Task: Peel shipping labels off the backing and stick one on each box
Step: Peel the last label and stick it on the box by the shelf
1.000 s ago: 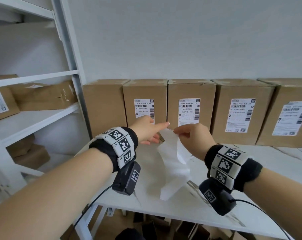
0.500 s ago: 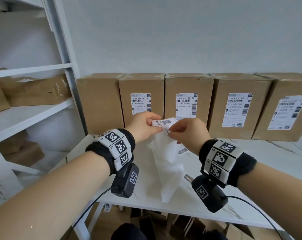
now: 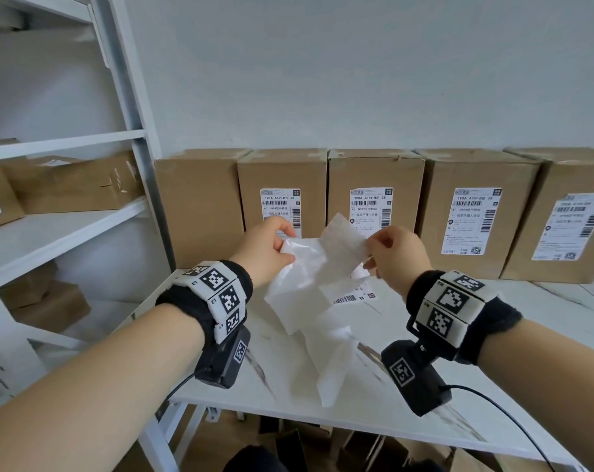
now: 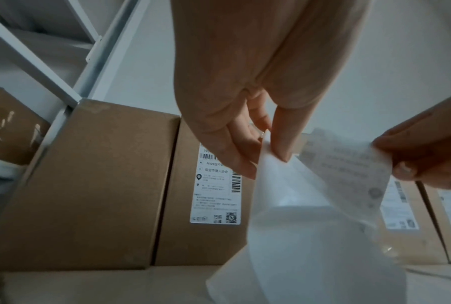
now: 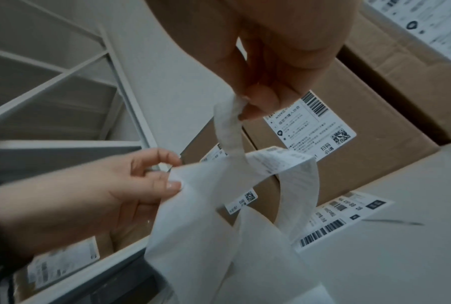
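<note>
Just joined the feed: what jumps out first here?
Centre frame, the left hand pinches the glossy backing strip while the right hand peels a label off it. Behind, five boxes line the wall; only the leftmost box is unlabelled.

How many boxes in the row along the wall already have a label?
4. In the row of five, the second, third, fourth and fifth box from the left carry labels. The leftmost box is bare on its visible front.
</note>
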Demonstrator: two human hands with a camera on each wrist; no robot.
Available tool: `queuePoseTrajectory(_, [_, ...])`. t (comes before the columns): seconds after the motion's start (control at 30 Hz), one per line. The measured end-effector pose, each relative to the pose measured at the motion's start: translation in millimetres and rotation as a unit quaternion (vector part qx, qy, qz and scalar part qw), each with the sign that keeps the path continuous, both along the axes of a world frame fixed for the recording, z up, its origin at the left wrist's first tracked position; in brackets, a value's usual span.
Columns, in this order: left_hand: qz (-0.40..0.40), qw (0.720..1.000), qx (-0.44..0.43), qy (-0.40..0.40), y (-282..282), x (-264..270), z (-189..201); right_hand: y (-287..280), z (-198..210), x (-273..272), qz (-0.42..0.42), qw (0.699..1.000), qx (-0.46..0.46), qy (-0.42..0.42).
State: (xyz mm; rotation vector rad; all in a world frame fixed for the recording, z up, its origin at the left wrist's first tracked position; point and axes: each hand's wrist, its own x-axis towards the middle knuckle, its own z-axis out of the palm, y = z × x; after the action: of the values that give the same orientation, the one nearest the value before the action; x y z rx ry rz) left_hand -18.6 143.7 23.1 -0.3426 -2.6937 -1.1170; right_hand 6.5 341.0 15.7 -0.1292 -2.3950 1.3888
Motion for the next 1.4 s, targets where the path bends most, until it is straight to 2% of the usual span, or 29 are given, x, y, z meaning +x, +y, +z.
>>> queuePoseTrajectory(0.13, [0.016,0.995,-0.096,0.025,-7.5,-2.6,-5.9,9.5,8.4,-3.3,-0.022,0.995,-0.096,-0.003])
queuePoseTrajectory(0.3, [0.045,0.983,-0.179,-0.007,-11.2,-6.3,-12.1,20.0,13.9,-8.4,-0.063,0.988,-0.137,0.025])
queuePoseTrajectory(0.57, [0.058,0.945,-0.312,-0.081,-14.7,-1.5,-7.6,16.6,29.3,-0.8,-0.009,0.979,-0.191,0.068])
queuePoseTrajectory(0.67, [0.071,0.956,-0.282,-0.039,-8.5,5.7,1.2,5.9,32.5,3.2,0.028,0.980,-0.191,0.056])
queuePoseTrajectory(0.8, [0.021,0.981,-0.189,0.047,10.4,20.6,18.3,-13.1,36.1,7.9,0.068,0.975,-0.206,0.038])
queuePoseTrajectory(1.07, [0.027,0.981,-0.120,0.151,21.0,38.8,37.2,-38.9,46.4,18.3,0.105,0.976,-0.185,0.051])
queuePoseTrajectory(1.2, [0.027,0.989,-0.067,0.126,9.1,39.9,46.7,-45.1,55.5,19.4,0.107,0.977,-0.167,0.077])
queuePoseTrajectory(1.3, [0.030,0.997,0.033,0.066,-7.6,33.1,52.0,-51.6,59.3,15.9,0.072,0.986,-0.114,0.095])
queuePoseTrajectory(1.4, [0.014,0.994,0.104,0.020,-25.4,30.2,57.0,-62.5,59.5,10.4,0.086,0.989,-0.085,0.080])
